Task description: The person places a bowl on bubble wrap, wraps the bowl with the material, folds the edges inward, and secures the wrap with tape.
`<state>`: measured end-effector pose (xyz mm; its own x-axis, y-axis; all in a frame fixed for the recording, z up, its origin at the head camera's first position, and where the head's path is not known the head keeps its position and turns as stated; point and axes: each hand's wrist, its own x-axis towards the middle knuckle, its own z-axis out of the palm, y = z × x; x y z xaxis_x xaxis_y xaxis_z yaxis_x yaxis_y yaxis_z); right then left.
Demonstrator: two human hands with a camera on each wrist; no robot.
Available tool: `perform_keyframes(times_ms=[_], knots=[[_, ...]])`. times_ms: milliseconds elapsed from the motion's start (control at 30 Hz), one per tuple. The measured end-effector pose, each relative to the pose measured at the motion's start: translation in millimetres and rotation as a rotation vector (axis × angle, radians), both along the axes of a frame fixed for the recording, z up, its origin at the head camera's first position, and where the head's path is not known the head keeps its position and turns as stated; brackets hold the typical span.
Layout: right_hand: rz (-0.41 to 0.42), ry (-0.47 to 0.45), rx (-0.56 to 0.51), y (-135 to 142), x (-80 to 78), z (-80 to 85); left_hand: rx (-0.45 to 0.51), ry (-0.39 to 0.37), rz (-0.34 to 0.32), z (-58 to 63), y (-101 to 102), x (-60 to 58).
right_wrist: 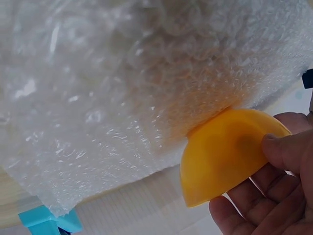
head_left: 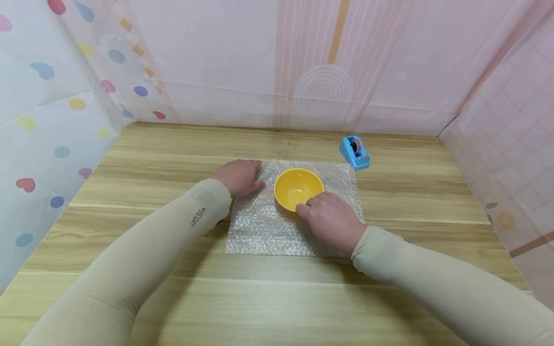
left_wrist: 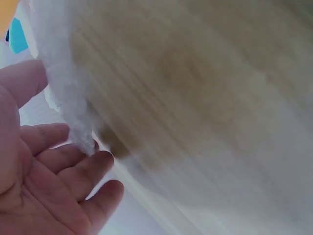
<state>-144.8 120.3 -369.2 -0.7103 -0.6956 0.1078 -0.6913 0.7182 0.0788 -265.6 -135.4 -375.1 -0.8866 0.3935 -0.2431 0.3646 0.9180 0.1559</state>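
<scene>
A yellow bowl (head_left: 294,185) stands upright on a sheet of bubble wrap (head_left: 255,230), right of the sheet's middle. My right hand (head_left: 331,218) grips the bowl at its near right rim. The right wrist view shows the thumb against the outside of the bowl (right_wrist: 225,156), with the other fingers at the rim. At the sheet's left edge is my left hand (head_left: 240,178), thumb and fingers spread apart. In the left wrist view, the loosely bent fingers of the left hand (left_wrist: 54,171) meet the edge of the bubble wrap (left_wrist: 63,88).
A blue tape dispenser (head_left: 356,153) stands just beyond the far right corner of the bubble wrap. The wood-grain table (head_left: 268,298) is bordered by patterned curtains (head_left: 225,57) at the back and both sides.
</scene>
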Motion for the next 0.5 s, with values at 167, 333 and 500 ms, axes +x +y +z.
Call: perform_keyframes(times_ms=[167, 333, 500], knots=[[0.015, 0.015, -0.008, 0.8, 0.8, 0.0, 0.091, 0.012, 0.034, -3.2, -1.9, -3.6], [0.029, 0.021, -0.021, 2.3, 1.3, -1.0, 0.168, 0.026, 0.061, 0.9, -1.1, -1.8], [0.034, 0.024, -0.029, 2.9, 0.9, -1.6, 0.225, 0.051, 0.059, 6.3, 0.9, 2.6]])
